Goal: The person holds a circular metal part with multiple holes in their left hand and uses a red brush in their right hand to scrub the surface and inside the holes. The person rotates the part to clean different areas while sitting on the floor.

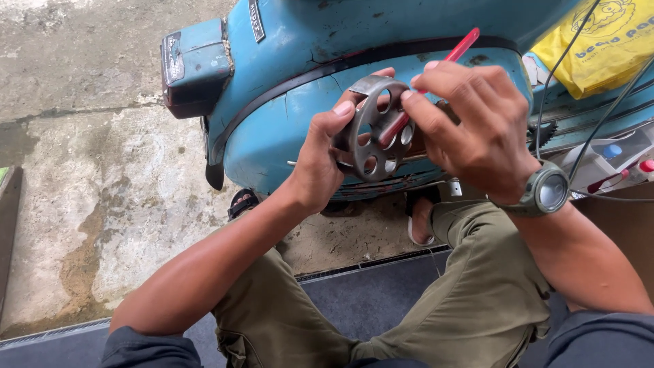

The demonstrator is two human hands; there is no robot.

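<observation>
While your left hand (320, 153) grips the round grey metal part (377, 129) at centre frame, fingers curled shut around its rim, thumb on the near edge, your right hand (470, 119) is closed on a red-handled tool (436, 71). The tool's handle sticks out toward the upper right; its working end pokes through or into one of the ring of holes in the part's face, exact tip hidden by the metal. A grey wristwatch (545, 191) sits on your right wrist.

Step in hand looks like cleaning or picking at the holes of the part, held up in front of you, not resting on anything. Next move probably calls for a steady left grip and small turns of the part so each hole meets the tool in turn.

Behind the hands: worn blue scooter body (286, 88) with a tail light (194, 68) at upper left. Yellow bag (599, 41) at upper right, black cables (593, 116) running down beside it. Olive trousers (477, 293) lower centre, sandalled feet just under the scooter. Stained concrete floor (82, 170) on the left.
</observation>
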